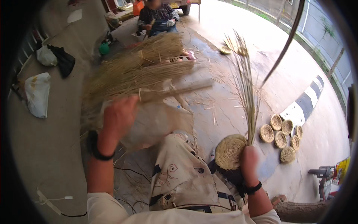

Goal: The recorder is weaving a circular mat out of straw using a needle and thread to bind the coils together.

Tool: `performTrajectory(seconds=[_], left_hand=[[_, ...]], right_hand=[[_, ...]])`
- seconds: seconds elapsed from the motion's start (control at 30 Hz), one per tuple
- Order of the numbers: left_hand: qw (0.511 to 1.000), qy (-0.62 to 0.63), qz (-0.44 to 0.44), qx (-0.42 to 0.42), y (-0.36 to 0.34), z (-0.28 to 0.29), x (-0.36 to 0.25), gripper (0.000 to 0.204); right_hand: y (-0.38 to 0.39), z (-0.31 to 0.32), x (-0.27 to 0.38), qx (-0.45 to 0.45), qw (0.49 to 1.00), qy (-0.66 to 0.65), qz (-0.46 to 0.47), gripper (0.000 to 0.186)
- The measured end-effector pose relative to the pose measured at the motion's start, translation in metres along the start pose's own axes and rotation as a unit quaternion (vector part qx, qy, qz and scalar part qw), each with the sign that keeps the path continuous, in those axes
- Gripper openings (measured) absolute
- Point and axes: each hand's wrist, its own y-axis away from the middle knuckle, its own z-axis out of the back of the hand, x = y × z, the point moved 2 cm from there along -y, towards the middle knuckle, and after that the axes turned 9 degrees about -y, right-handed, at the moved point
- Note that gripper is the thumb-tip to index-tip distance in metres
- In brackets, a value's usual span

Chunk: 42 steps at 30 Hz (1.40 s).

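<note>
My right hand [250, 163] is closed around the base of a bunch of long straw stalks [244, 89], which fan upward. Against its thumb side rests a round coiled straw piece [230, 152], at the foot of the stalks. Over to the left, my left hand [120, 117] is raised and smeared by motion, its fingers seemingly curled. From it a pale stick-like thing [179, 91] points right, blurred as well; its exact kind I cannot make out. A large heap of loose straw [138, 63] lies just beyond this hand.
Small round straw baskets [280, 140] stand grouped on the floor at right; a yellowish basket [225, 49] lies farther off. Another person [158, 18] sits behind the straw. A dark curved rod [287, 44] crosses the upper right. White bags [37, 95] lie at left.
</note>
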Motion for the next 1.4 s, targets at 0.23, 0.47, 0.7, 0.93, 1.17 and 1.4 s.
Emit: performTrajectory(seconds=[0.23,0.47,0.7,0.93,1.17,1.4], left_hand=[[0.96,0.165,-0.069,0.216,0.137,-0.028,-0.13,0.011],[0.949,0.206,-0.083,0.223,0.181,-0.105,-0.186,0.028],[0.952,0.276,-0.106,0.084,0.166,-0.092,-0.226,0.08],[0.947,0.247,-0.204,-0.014,0.149,-0.086,-0.259,0.051],[0.95,0.22,-0.212,0.062,0.153,-0.091,-0.252,0.043],[0.968,0.19,-0.039,0.161,0.148,-0.092,-0.179,0.024]], right_hand=[[0.005,-0.001,0.054,0.039,0.991,0.099,0.079,0.023],[0.026,0.014,0.077,0.071,0.977,0.14,0.147,0.02],[0.046,0.014,0.078,0.106,0.96,0.217,0.142,0.021],[0.058,-0.001,0.079,0.151,0.95,0.237,0.134,0.019],[0.053,-0.002,0.065,0.143,0.955,0.241,0.094,0.025],[0.022,0.063,0.057,0.015,0.959,0.283,0.018,0.039]])
